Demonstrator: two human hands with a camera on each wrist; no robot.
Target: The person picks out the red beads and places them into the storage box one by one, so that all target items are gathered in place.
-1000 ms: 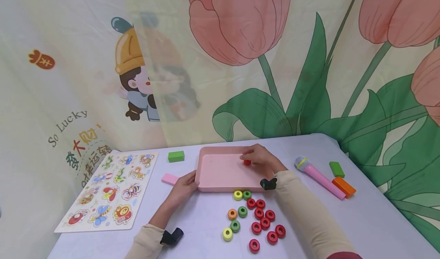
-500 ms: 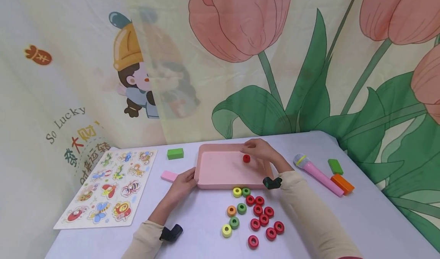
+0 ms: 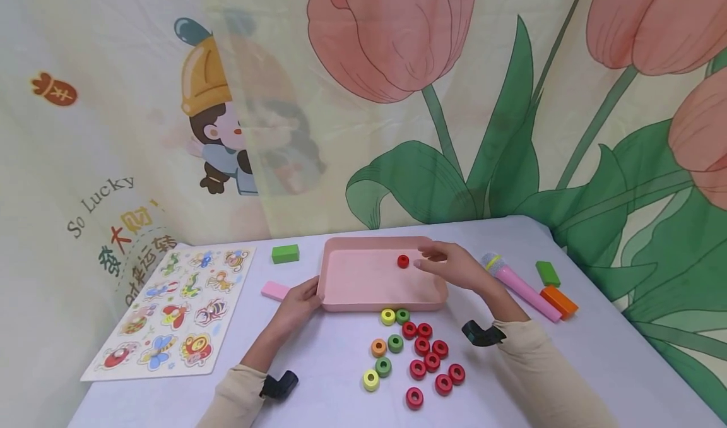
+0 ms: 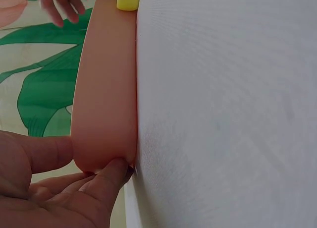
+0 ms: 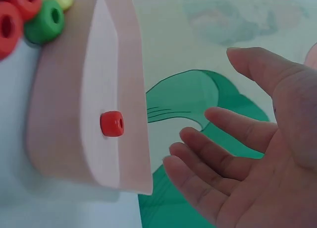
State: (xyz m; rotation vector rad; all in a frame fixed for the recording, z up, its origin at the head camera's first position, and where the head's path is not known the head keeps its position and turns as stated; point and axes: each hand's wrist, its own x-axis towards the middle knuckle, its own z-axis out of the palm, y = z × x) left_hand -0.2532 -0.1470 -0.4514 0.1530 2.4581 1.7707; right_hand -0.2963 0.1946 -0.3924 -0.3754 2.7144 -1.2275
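Observation:
A pink tray [image 3: 363, 289] lies on the white tabletop, with one red bead [image 3: 402, 261] in its right half. My left hand [image 3: 299, 298] grips the tray's near left corner. In the left wrist view its thumb [image 4: 52, 152] is at the rim and the fingers are low on the wall. Above the tray's right side hovers my right hand [image 3: 451, 265], fingers spread and holding nothing. The right wrist view shows its palm, apart from the red bead. In front of the tray lie several red beads [image 3: 417, 370], with green [image 3: 383, 367], yellow [image 3: 371, 380] and orange [image 3: 378, 348] ones.
Left of the tray are a green block [image 3: 285, 254], a pink block [image 3: 275, 290] and an insect picture board [image 3: 170, 308]. On the right lie a pink toy microphone [image 3: 522, 288], another green block [image 3: 548, 273] and an orange block [image 3: 559, 302]. A printed curtain [image 3: 318, 213] hangs behind the table.
My right hand has let go of the red bead inside the tray and drawn back to the right, its fingers opening. My left hand stays on the tray's corner.

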